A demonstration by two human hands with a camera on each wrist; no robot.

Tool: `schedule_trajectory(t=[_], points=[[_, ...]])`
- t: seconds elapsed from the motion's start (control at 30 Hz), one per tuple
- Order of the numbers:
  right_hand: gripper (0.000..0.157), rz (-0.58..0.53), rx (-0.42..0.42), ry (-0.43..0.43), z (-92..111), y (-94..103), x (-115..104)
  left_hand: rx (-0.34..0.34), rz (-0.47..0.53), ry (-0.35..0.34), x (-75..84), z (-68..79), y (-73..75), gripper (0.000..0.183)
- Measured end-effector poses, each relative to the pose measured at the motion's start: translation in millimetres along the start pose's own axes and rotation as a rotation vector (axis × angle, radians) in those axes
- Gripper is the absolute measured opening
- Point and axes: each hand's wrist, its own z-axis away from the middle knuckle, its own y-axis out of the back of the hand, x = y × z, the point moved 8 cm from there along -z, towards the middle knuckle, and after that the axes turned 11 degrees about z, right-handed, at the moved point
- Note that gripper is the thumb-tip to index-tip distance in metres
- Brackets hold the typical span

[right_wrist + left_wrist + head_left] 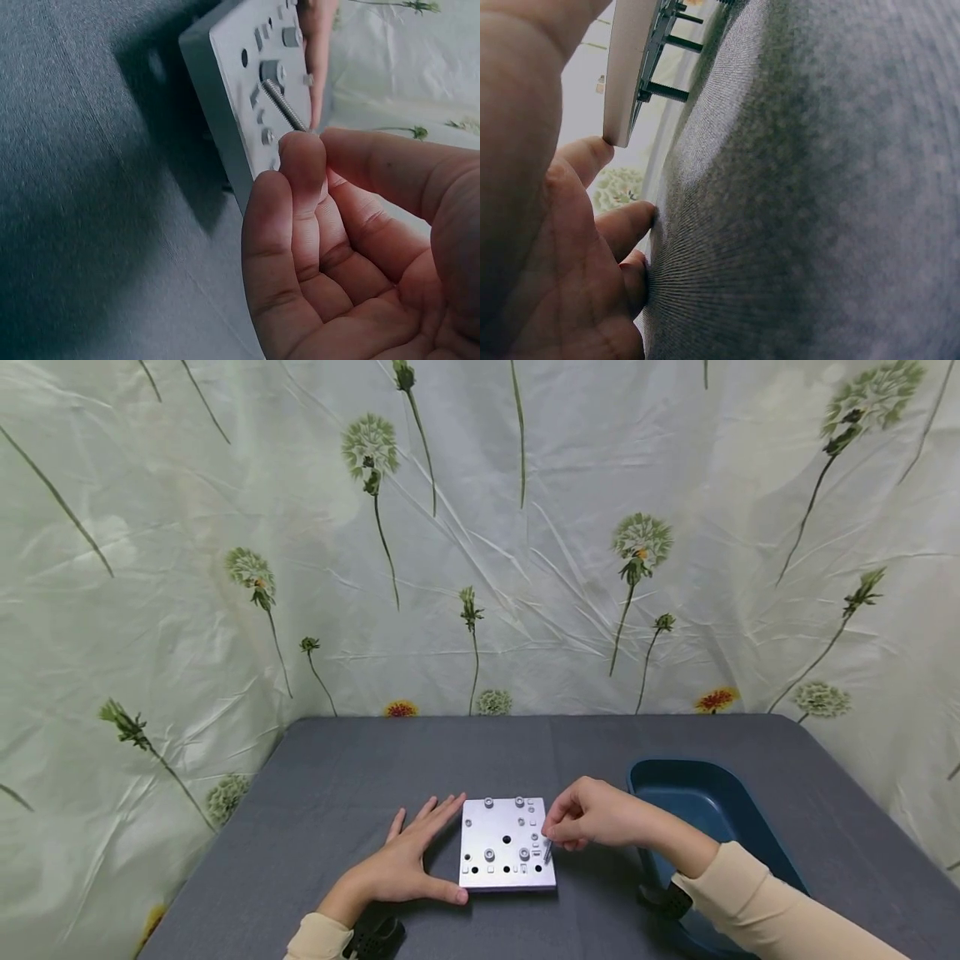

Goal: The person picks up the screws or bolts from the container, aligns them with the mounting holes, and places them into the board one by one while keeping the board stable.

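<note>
A silvery metal plate (480,839) with round holes, small slots and several socket-head screws lies near the middle of the table. My left hand (405,864) is spread at its left side, with the index fingertip at the far corner and the thumb at the near one. In the left wrist view, threaded shanks (667,91) stick out below the plate (626,75). My right hand (600,814) pinches a threaded screw (283,103) between thumb and index finger. Its bare threaded end points toward the plate's right part; the fingertips hide its other end.
A dark blue tray (757,818) stands at the right, partly under my right forearm. Grey cloth (360,768) covers the table. Behind it hangs a pale curtain (525,568) with a dandelion print.
</note>
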Motion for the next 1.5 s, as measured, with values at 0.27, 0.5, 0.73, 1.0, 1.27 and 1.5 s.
schedule_trajectory(t=[0.27,0.5,0.73,1.0,1.27,1.5], points=[[0.010,0.012,-0.017,0.022,-5,-13.1,-5,-0.005,0.003,-0.007,0.2,0.0,-1.0,0.125],[0.011,-0.002,-0.020,0.019,-7,-15.7,-7,-0.001,-0.006,-0.007,0.9,-0.9,-0.2,0.125],[0.011,-0.023,-0.035,0.038,-7,-18.5,-10,-0.001,-0.013,-0.007,0.8,-1.0,-1.6,0.125],[0.012,-0.032,-0.042,0.032,-9,-19.9,-12,0.001,-0.007,0.000,0.9,-0.9,-0.4,0.125],[0.010,-0.059,-0.060,0.021,-7,-19.4,-13,-0.011,-0.004,-0.008,0.6,-2.6,-0.7,0.124],[0.011,-0.041,-0.069,0.036,-8,-20.2,-13,-0.009,-0.006,-0.003,0.2,-1.5,-1.1,0.125]])
